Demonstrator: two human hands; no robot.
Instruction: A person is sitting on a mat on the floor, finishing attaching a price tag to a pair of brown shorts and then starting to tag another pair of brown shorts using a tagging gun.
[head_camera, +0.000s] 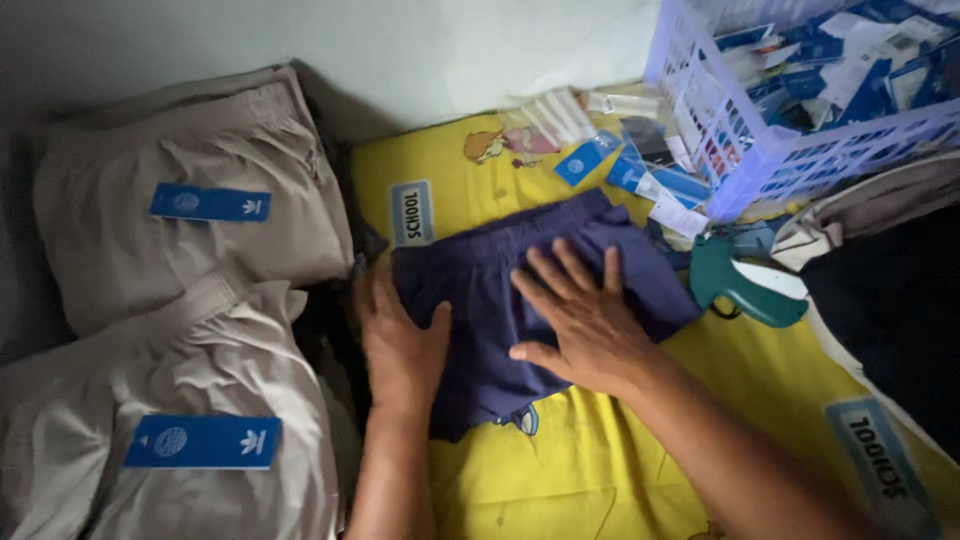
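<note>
A dark purple pair of shorts (480, 280) lies flat on a yellow printed sheet (600, 460). My left hand (400, 345) rests palm down on the garment's left edge, fingers together. Flat on its middle lies my right hand (580, 315), fingers spread. Neither hand grips anything. A green tagging gun (735, 285) sits on the sheet just right of the shorts, untouched.
Two beige folded garments (190, 190) (180, 420) with blue hang tags (210, 203) are stacked at left. A lilac plastic basket (760, 150) full of blue tags stands at the upper right, loose tags and fastener strips (600, 150) beside it. Dark fabric (890, 310) lies at right.
</note>
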